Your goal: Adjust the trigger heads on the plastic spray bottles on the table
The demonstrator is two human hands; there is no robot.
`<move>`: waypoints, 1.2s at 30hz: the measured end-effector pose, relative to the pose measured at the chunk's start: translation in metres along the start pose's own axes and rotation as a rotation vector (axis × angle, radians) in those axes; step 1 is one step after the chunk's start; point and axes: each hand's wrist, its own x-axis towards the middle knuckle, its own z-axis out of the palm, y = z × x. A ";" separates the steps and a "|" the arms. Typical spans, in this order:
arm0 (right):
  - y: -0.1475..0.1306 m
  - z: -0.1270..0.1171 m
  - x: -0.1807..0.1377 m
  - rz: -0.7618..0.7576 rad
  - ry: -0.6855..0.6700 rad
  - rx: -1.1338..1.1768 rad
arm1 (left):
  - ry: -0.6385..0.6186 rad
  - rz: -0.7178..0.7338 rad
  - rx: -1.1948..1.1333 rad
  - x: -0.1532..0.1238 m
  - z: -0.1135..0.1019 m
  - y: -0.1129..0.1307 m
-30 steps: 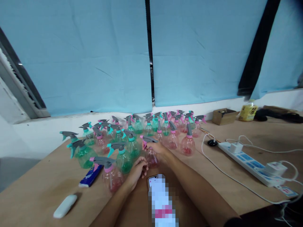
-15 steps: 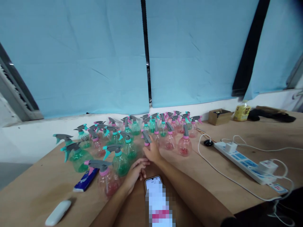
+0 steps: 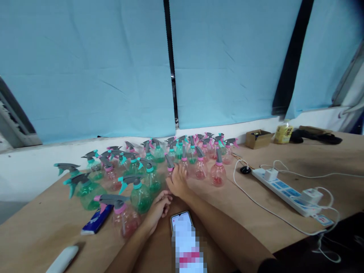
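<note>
My right hand [image 3: 178, 181] is just right of a spray bottle with a pink collar and grey trigger head [image 3: 170, 162]. Its fingers reach forward, slightly apart, and hide most of that bottle's body; whether they touch it is unclear. My left hand [image 3: 159, 204] rests low beside the right wrist, empty, its fingers loosely bent and apart. Left of it stand a green spray bottle [image 3: 141, 198] and a clear pink one [image 3: 126, 221] with a grey head. Between my forearms lies a phone [image 3: 182, 220] with its screen lit and partly pixelated.
Several more pink and green spray bottles [image 3: 217, 174] crowd the back of the wooden table [image 3: 241, 223]. A blue packet [image 3: 96, 220] and a white case [image 3: 63, 259] lie left. Right are a power strip [image 3: 287, 191] with cables, a cardboard box [image 3: 258, 139] and a yellow-labelled bottle [image 3: 283, 132].
My right hand's fingers have shifted from behind the pink-collared bottle's head to its right front and spread slightly. That bottle stays in place. The whole view has moved a little.
</note>
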 end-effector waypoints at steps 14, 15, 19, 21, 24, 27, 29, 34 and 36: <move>0.012 0.012 0.000 0.054 0.058 0.135 | -0.001 -0.009 0.014 0.000 0.002 0.000; 0.013 0.013 -0.001 0.050 0.054 0.141 | -0.002 -0.011 0.013 0.000 0.002 0.000; 0.016 0.015 -0.003 0.025 0.021 0.188 | -0.015 -0.019 0.021 -0.001 0.001 0.000; 0.017 0.017 -0.004 0.026 0.011 0.201 | -0.018 -0.021 0.018 -0.001 0.002 0.000; 0.020 0.020 -0.005 0.022 0.008 0.198 | -0.013 -0.021 0.011 -0.001 0.002 0.000; 0.023 0.022 -0.005 -0.002 0.006 0.201 | -0.006 -0.023 0.013 -0.002 0.002 -0.001; 0.024 0.023 -0.006 -0.015 0.006 0.213 | -0.012 -0.026 0.014 -0.001 0.002 -0.001; 0.026 0.024 -0.007 -0.009 -0.037 0.277 | -0.028 -0.037 0.024 0.000 0.000 -0.003; 0.026 0.024 -0.008 -0.010 -0.067 0.311 | -0.028 -0.038 0.029 0.001 0.000 -0.004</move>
